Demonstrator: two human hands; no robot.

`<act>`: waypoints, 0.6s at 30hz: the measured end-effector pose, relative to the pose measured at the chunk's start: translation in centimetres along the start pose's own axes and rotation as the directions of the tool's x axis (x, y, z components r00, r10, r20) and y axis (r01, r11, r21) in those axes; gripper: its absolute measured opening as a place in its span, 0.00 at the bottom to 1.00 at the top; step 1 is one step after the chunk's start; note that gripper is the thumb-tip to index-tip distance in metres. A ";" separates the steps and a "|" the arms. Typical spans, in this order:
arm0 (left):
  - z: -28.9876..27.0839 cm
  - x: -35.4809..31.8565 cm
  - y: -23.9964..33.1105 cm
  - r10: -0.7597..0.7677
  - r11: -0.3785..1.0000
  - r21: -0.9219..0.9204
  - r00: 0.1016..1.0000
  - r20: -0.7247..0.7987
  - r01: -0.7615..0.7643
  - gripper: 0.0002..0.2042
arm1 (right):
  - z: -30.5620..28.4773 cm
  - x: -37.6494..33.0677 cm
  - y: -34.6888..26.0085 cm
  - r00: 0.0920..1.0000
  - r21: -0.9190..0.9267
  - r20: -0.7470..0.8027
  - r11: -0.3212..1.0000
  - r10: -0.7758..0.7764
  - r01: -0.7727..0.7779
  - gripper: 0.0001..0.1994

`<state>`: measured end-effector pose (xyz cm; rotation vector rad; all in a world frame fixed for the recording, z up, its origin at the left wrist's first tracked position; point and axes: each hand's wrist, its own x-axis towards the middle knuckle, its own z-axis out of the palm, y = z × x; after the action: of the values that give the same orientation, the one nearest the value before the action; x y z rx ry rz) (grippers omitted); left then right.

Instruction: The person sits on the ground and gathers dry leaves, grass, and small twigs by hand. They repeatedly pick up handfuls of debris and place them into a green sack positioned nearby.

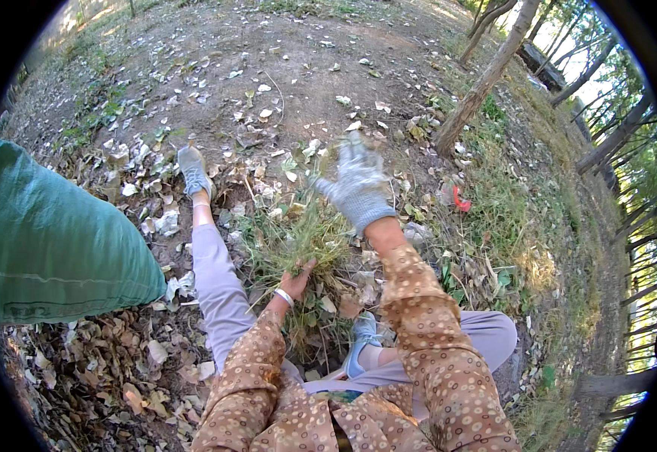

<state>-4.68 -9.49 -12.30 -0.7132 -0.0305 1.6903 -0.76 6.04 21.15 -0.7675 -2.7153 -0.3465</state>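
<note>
The left hand (296, 285) is seemingly gathering clasped grass (310, 241) while the gloved right hand (359, 184), spread beyond it, is probably needing to reach in.

Grass (302, 235) rough; glove (359, 184) matt knit cloth; sack (57, 241) smooth plastic; trunk (485, 84) rough wood.

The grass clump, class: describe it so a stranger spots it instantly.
From the big green sack at left, go right past the outstretched leg. Just beyond lies the grass clump, greener than the dry leaves around it and touched by the bare left hand.
</note>
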 end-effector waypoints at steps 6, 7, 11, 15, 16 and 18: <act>0.7 -0.1 -0.7 0.092 0.948 0.308 0.996 -0.013 -0.083 0.20 | -0.6 -5.2 -2.3 0.733 0.154 0.606 0.949 -0.311 0.276 0.42; 0.5 0.1 0.2 0.087 0.996 0.005 0.992 -0.089 -0.087 0.20 | 1.6 -7.3 -3.2 0.779 0.035 0.450 0.880 -0.437 0.473 0.41; -0.7 -0.6 1.7 0.217 -0.345 0.857 0.856 0.470 -0.383 0.20 | 8.8 -9.3 -5.0 0.786 0.014 0.350 0.842 -0.509 0.539 0.36; 3.5 -2.1 -3.4 0.014 -0.721 0.633 0.908 0.418 -0.281 0.21 | 11.2 -10.8 -0.1 0.722 0.213 0.594 0.935 -0.355 0.285 0.29; 3.7 -2.8 -2.3 0.046 -0.746 0.618 0.907 0.420 -0.248 0.22 | 10.8 -10.2 -0.8 0.659 0.273 0.669 0.939 -0.343 0.211 0.28; 3.4 -3.8 -1.2 0.140 -0.658 0.715 0.895 0.424 -0.236 0.20 | 11.1 -10.6 -1.2 0.655 0.316 0.695 0.944 -0.296 0.091 0.23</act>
<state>-4.98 -11.37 -7.44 1.0988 1.7902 1.1884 4.82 3.50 7.06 -0.6201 -3.5189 0.3800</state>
